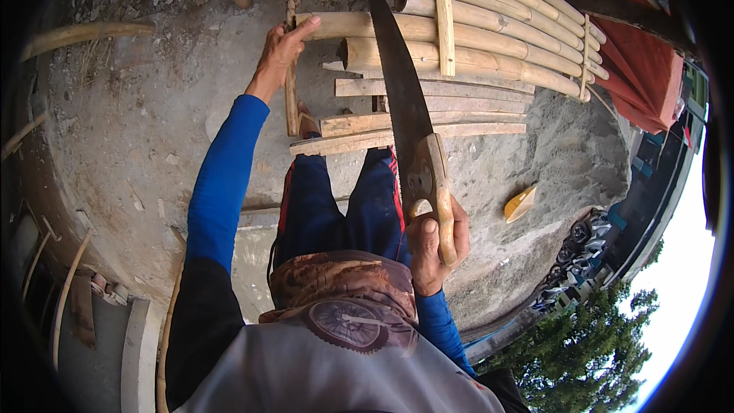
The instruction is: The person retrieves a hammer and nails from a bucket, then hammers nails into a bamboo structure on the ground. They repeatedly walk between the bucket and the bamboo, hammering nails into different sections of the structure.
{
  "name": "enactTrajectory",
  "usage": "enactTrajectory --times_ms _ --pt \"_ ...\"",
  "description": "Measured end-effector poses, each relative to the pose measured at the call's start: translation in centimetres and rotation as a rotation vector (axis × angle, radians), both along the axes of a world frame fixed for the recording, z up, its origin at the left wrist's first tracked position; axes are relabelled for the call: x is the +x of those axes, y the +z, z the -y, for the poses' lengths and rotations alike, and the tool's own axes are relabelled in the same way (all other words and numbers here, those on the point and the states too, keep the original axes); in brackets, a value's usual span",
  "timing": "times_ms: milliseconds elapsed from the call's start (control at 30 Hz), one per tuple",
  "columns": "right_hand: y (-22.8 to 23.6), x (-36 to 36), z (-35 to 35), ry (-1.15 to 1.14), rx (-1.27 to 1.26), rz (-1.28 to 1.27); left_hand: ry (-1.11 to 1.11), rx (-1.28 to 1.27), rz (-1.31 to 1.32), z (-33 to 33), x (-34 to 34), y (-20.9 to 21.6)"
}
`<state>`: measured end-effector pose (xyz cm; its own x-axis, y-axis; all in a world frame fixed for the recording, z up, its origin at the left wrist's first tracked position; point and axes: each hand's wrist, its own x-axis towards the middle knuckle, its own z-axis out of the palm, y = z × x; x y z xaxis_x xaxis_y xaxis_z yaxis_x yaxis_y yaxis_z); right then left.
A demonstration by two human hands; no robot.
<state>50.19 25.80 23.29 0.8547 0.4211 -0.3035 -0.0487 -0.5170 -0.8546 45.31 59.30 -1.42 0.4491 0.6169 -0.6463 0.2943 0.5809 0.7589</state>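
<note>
My right hand [436, 248] is wrapped round the wooden handle of a handsaw [403, 80]. Its long dark blade points away from me and passes across the bamboo poles in view; whether the teeth touch any pole I cannot tell. At the far left end of one bamboo pole [340, 26], my left hand [284, 47] grips with the thumb laid along the pole. This pole sticks out further left than its neighbours. A thin wooden stick [292, 99] runs beside that hand, crossing close to the pole's end; part of it is hidden by the fingers.
Several bamboo poles [497, 61] lie side by side, crossed by a wooden slat [443, 15]. Nearer me are several sawn wooden strips [459, 129] by my legs. A yellow scoop-like piece [520, 204] lies on the ground to the right, and a red tarp [642, 69] hangs at far right.
</note>
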Motion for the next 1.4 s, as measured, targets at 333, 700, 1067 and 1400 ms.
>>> enactTrajectory --times_ms 333,700,1067,1400 --pt "-1.9 -0.3 -0.7 0.047 -0.022 0.107 0.066 -0.044 0.009 0.3 0.5 0.1" --pt "-4.1 1.8 -4.5 0.073 -0.002 0.090 0.110 -0.046 0.001 0.9 0.5 -0.4" --pt "-6.8 2.7 -4.9 0.125 0.049 0.138 0.133 -0.106 -0.029 0.2 1.2 -0.4" --pt "-6.5 3.1 -4.5 0.118 0.050 0.130 0.132 -0.115 -0.043 0.8 1.3 0.3"
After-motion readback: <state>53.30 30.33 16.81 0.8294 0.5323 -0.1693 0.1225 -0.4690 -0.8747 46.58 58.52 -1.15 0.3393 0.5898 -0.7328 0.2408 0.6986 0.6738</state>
